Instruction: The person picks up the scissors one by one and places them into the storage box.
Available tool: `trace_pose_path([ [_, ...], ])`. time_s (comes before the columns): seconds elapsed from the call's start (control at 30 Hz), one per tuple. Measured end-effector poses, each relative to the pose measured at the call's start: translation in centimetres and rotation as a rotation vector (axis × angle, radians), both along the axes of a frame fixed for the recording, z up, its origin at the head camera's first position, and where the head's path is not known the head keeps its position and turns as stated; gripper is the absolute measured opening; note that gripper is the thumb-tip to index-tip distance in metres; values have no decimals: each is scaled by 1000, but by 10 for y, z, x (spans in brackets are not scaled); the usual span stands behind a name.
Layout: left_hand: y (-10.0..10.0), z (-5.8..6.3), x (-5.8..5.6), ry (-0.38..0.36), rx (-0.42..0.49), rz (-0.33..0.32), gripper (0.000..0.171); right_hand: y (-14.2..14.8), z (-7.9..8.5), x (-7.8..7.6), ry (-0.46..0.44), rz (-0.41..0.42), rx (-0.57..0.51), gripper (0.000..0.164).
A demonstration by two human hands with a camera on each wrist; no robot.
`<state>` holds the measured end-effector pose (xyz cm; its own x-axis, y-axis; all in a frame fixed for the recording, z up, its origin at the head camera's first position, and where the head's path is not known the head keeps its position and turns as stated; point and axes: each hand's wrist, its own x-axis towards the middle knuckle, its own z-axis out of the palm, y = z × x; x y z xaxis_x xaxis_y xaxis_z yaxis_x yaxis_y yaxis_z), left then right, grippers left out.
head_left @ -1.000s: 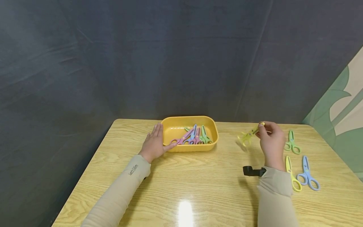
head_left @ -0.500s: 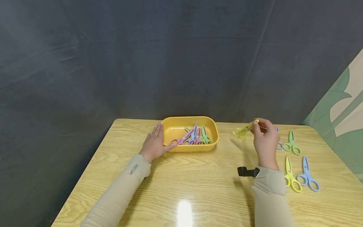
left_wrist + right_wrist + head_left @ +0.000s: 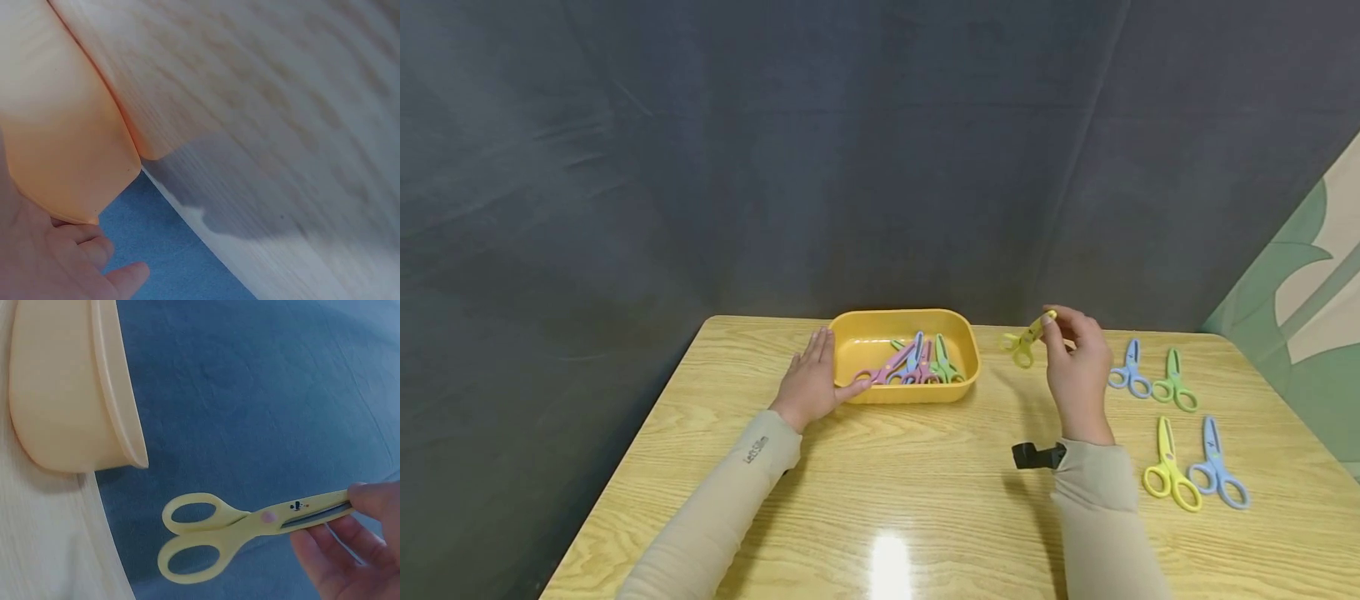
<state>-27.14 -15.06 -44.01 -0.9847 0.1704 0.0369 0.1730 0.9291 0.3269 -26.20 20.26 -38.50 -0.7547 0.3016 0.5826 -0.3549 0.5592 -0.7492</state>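
With straight fingers, my left hand (image 3: 808,379) rests along the left end of a yellow bin (image 3: 904,394); its thumb lies over the front rim. Inside the bin lie several pink, blue and green scissors (image 3: 891,364). My right hand (image 3: 1081,371) pinches yellow scissors (image 3: 250,528) by the blade tip, raised above the table right of the bin. Their handle loops point left, toward the bin. In the left wrist view, the left fingers (image 3: 94,244) touch the bin wall (image 3: 75,162).
On the wooden table (image 3: 955,500) at the right lie small blue scissors (image 3: 1130,372), green scissors (image 3: 1174,383), another yellow pair (image 3: 1168,467) and larger blue scissors (image 3: 1213,467). A dark curtain (image 3: 880,167) hangs behind the table's back edge.
My right hand has moved left toward the bin with the yellow scissors, uncovering the small blue scissors and the other yellow pair. The left hand has stayed at the bin.
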Motion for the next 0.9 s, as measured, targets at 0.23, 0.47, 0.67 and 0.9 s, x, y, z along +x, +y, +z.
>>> trace_pose_path([
  [0.23, 0, 1, 0, 9, 2, 0, 113, -14, 7, -7, 75, 40, 74, 21],
  [0.47, 0, 0, -1, 11, -1, 1, 113, -26, 16, -14, 142, 98, 104, 20],
  [0.67, -1, 1, 0, 14, 2, 3, 113, -42, 20, -21, 147, 169, 156, 22],
  [0.9, 0, -1, -1, 11, 4, 2, 114, -56, 15, -28, 103, 225, 194, 24],
])
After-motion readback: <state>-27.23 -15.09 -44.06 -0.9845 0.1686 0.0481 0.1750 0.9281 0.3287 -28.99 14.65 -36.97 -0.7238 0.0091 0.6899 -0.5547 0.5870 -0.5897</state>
